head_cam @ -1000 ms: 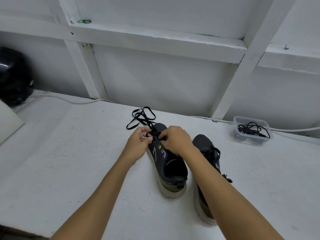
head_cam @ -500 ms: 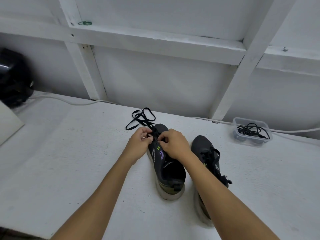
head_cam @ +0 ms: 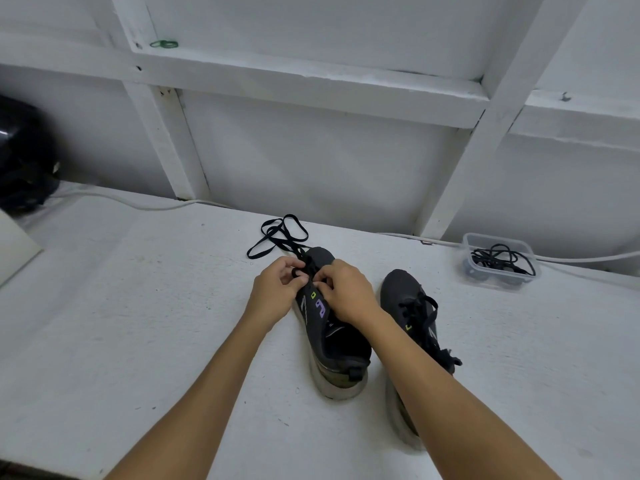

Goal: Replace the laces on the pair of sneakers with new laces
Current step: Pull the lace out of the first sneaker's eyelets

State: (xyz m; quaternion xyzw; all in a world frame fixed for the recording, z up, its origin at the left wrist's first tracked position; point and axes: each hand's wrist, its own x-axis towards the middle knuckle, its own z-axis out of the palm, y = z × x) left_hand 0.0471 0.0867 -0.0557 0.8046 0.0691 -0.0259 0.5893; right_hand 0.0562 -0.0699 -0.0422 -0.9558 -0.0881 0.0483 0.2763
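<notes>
1. Both hands work at the front eyelets of the left sneaker, which sits mid-table, toe pointing to the wall, heel toward the person
2. Left hand has fingers curled, pinching the black lace at the shoe's left side
3. Right hand has fingers curled, pinching at the lace area on top of the shoe; what exactly sits between thumb and finger is too small to tell, looks like the same lace
4. Loose length of that lace trails off the toe and lies in loops on the table just beyond the shoe
5. Right sneaker stands just beside the first, on its right, laced in black, partly hidden behind the right forearm
6. Clear plastic container far right near the wall, holding a tangle of black laces
7. White cable runs along the table's back edge
8. Dark rounded object at the far left edge, cut off
9. Green rubber bands lie on the white wall beam up top
</notes>
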